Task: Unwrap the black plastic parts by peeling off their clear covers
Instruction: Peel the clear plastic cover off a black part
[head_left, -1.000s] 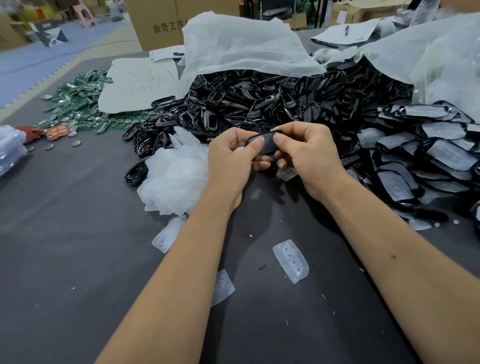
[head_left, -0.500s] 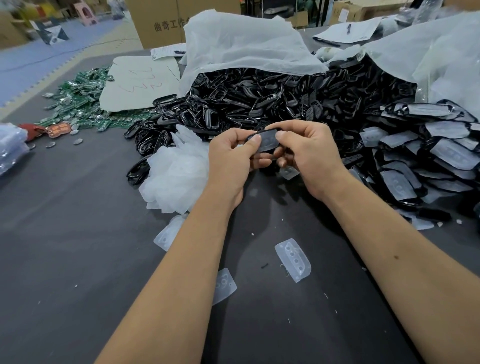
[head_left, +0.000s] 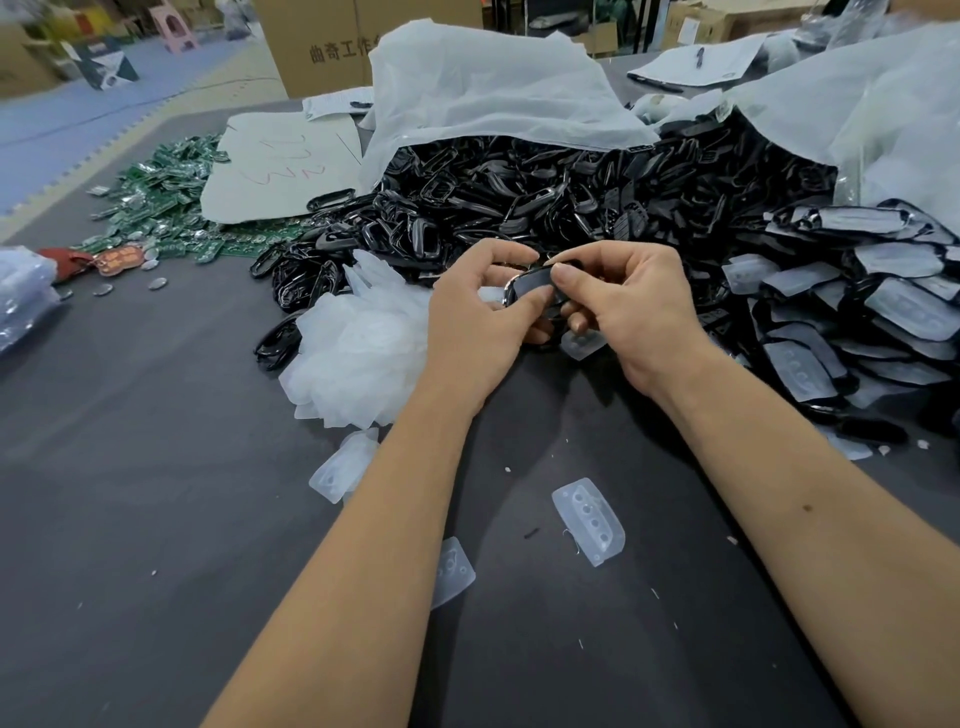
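Head view: glossy oval black part (head_left: 531, 287).

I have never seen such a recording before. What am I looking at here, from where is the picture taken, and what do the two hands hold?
There is no machine here. A person wears a camera on the head, so this one picture looks forward and down at their own arms. The left hand and the right hand together pinch one small black plastic part above a dark table. Whether its clear cover is still on it I cannot tell. Behind the hands lies a big heap of black parts, partly under white bags. At the right, a stack of parts with clear covers. Left of the hands is a pile of peeled covers, and single loose covers lie nearer the person. Far left are green circuit boards.
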